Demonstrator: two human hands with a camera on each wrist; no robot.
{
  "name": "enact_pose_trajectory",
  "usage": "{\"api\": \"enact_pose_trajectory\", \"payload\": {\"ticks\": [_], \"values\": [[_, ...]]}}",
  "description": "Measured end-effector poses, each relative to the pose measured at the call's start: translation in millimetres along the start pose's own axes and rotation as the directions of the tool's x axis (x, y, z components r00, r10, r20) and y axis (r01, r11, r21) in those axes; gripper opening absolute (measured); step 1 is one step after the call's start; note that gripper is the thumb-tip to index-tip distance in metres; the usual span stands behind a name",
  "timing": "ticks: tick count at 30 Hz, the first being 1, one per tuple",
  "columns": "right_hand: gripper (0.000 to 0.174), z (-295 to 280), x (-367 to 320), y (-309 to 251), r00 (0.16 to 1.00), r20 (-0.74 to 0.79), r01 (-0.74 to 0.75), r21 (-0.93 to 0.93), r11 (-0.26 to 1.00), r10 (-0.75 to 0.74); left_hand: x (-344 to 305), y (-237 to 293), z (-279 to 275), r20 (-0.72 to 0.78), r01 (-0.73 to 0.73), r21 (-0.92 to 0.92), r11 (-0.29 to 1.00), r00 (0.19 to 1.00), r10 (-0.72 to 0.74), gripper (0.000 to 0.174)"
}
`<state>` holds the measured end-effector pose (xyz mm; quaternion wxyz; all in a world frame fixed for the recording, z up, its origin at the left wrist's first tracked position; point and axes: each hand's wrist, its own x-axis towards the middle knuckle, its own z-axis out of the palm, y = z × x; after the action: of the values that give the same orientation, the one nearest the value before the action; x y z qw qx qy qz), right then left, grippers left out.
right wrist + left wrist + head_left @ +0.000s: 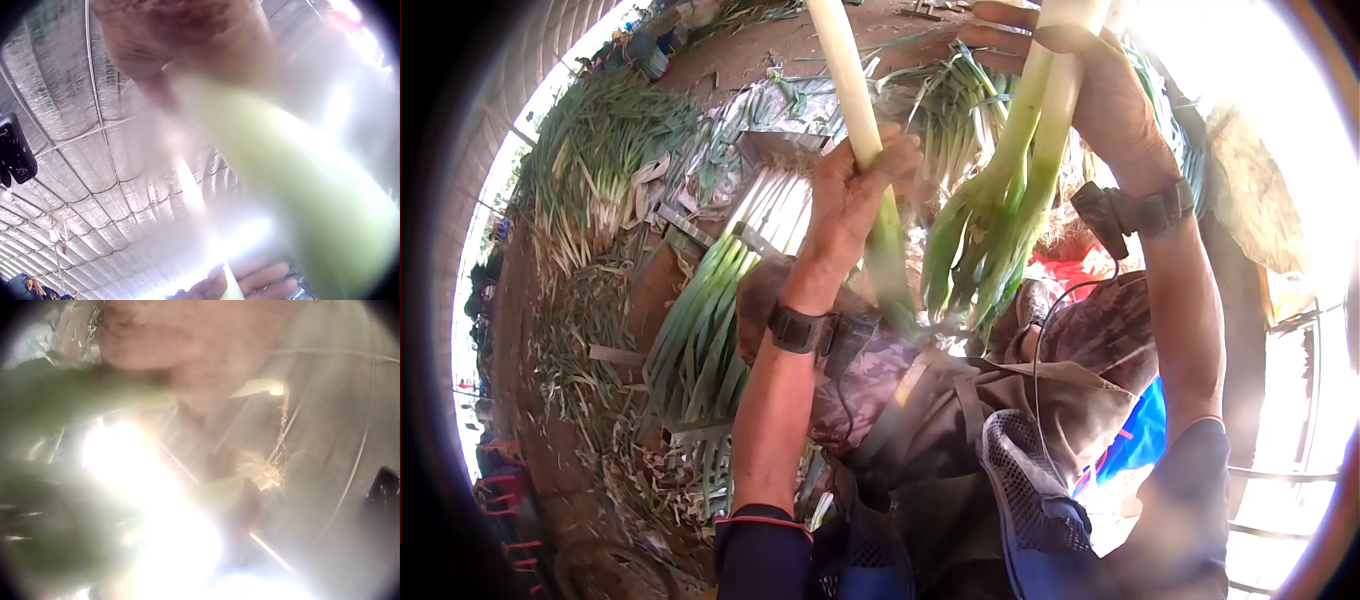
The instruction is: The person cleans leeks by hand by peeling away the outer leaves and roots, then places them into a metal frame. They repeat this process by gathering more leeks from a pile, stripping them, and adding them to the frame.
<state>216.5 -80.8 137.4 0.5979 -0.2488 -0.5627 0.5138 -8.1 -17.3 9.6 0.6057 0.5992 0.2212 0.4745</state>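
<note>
My left hand (852, 190) grips a long green onion (847, 75), its white shank pointing up and its green leaves hanging toward my lap. Higher on the right, my right hand (1115, 115) holds a thicker green onion (1040, 150) around its pale shank, with split green leaves spreading below. In the left wrist view, shaggy roots (265, 472) show at the end of a shank, beyond the blurred left hand (187, 337). The right wrist view shows the pale green shank (281, 169) running down from my right hand (187, 37), with the left hand's fingers (265, 278) lower down.
A trimmed bundle of green onions (715, 290) lies in a metal frame beside my left arm. Behind it is a large heap of green onions (600, 150). More rooted green onions (965, 120) lie ahead. Leaf scraps (600, 390) litter the brown ground.
</note>
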Motion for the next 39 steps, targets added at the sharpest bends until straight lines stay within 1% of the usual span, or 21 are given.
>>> {"api": "enact_pose_trajectory", "payload": {"ticks": [1, 5, 8, 9, 10, 12, 14, 15, 16, 17, 18, 20, 22, 26, 30, 32, 34, 36, 37, 38, 39], "values": [[0.061, 1.1, 11.9, 9.2, 0.993, 0.102, 0.068, -0.017, 0.998, -0.066, 1.6, 0.7, 1.0, -0.047, -0.026, 0.056, 0.998, 0.999, 0.028, 0.054], [0.062, 3.9, 6.2, 5.8, 1.0, -0.019, 0.01, -0.101, 0.995, -0.011, 2.9, 13.1, -2.3, -0.075, -0.032, 0.226, 0.974, 0.996, 0.05, 0.057], [0.067, -7.6, 9.2, 8.0, 0.999, 0.039, -0.028, -0.059, 0.998, 0.031, 9.1, 18.5, -3.5, -0.11, -0.033, 0.249, 0.968, 0.992, 0.062, 0.053], [0.068, -9.0, 11.5, 8.1, 0.992, 0.122, -0.039, -0.034, 0.999, 0.043, 10.3, 16.8, -4.7, -0.11, -0.031, 0.246, 0.969, 0.992, 0.06, 0.053], [0.068, -5.1, 13.9, 7.8, 0.977, 0.206, -0.052, -0.009, 0.999, 0.053, 11.1, 15.6, -5.3, -0.041, -0.029, 0.24, 0.97, 0.998, 0.04, 0.053], [0.068, 7.2, 18.9, 16.3, 0.979, 0.182, -0.089, -0.003, 0.996, 0.088, 9.8, 10.3, -2.3, 0.024, -0.024, 0.23, 0.973, 1.0, 0.019, 0.054], [0.067, 9.2, 15.2, 26.7, 0.974, 0.106, -0.209, 0.087, 0.974, 0.199, 3.3, 6.7, 18.4, 0.284, 0.044, 0.01, 0.999, 0.958, -0.045, 0.046], [0.068, 3.1, 19.0, 36.5, 0.954, 0.187, -0.259, 0.118, 0.959, 0.234, -0.3, 7.1, 25.4, 0.298, 0.162, 0.175, 0.971, 0.932, -0.209, 0.036], [0.069, 7.8, 25.1, 40.0, 0.927, 0.266, -0.311, 0.146, 0.939, 0.265, -3.3, 4.6, 28.4, 0.3, 0.165, 0.171, 0.971, 0.93, -0.211, 0.036], [0.063, 12.6, 25.0, 42.0, 0.966, 0.168, -0.216, 0.104, 0.971, 0.197, -5.9, 1.4, 29.7, 0.294, 0.163, 0.082, 0.983, 0.939, -0.18, 0.031], [0.063, 16.9, 23.5, 38.7, 0.965, 0.168, -0.219, 0.104, 0.97, 0.2, -8.0, -0.9, 28.7, 0.282, 0.158, -0.006, 0.987, 0.948, -0.15, 0.026], [0.057, 25.1, 21.7, 32.4, 0.93, -0.073, -0.368, -0.138, 0.919, 0.361, -9.6, -4.5, 24.7, 0.251, 0.131, 0.017, 0.991, 0.959, -0.131, 0.019], [0.057, 25.3, 22.5, 31.6, 0.95, -0.059, -0.311, -0.145, 0.939, 0.306, -6.3, -12.0, 18.6, 0.153, 0.065, 0.062, 0.996, 0.986, -0.074, 0.026], [0.058, 20.1, 20.8, 36.6, 0.947, 0.0, -0.321, -0.093, 0.943, 0.322, -2.1, -17.9, 19.2, 0.138, -0.042, 0.128, 0.991, 0.99, 0.025, 0.032], [0.055, 14.1, 20.5, 41.2, 0.91, -0.124, -0.408, -0.1, 0.908, 0.395, -2.1, -10.3, 13.4, 0.154, 0.055, 0.018, 0.998, 0.986, -0.057, 0.041], [0.057, 19.8, 20.7, 40.9, 0.98, -0.049, -0.199, -0.209, 0.957, 0.193, -0.8, -3.9, 8.2, 0.123, 0.072, -0.011, 0.997, 0.99, -0.07, 0.049], [0.057, 17.7, 15.5, 32.4, 0.956, -0.087, -0.289, -0.136, 0.948, 0.279, 2.3, -6.9, 1.2, 0.1, -0.012, -0.043, 0.999, 0.995, 0.016, 0.051], [0.056, 1.8, 16.5, 35.3, 0.968, 0.086, -0.231, -0.047, 0.972, 0.235, 5.8, -6.9, -3.9, 0.1, -0.011, 0.126, 0.992, 0.995, -0.002, 0.056], [0.059, 4.5, 19.2, 34.9, 0.965, 0.131, -0.238, 0.061, 0.969, 0.229, 4.7, -6.7, 1.9, 0.076, -0.017, 0.121, 0.993, 0.997, 0.008, 0.056], [0.059, 8.5, 17.1, 35.1, 0.965, 0.127, -0.241, 0.061, 0.969, 0.232, 2.5, -8.5, 10.5, 0.078, -0.013, 0.118, 0.993, 0.997, 0.004, 0.056], [0.06, 14.9, 13.5, 35.9, 0.955, 0.023, -0.295, -0.004, 0.955, 0.295, -0.6, -10.6, 20.2, 0.194, -0.064, 0.106, 0.992, 0.98, 0.042, 0.053]]}}
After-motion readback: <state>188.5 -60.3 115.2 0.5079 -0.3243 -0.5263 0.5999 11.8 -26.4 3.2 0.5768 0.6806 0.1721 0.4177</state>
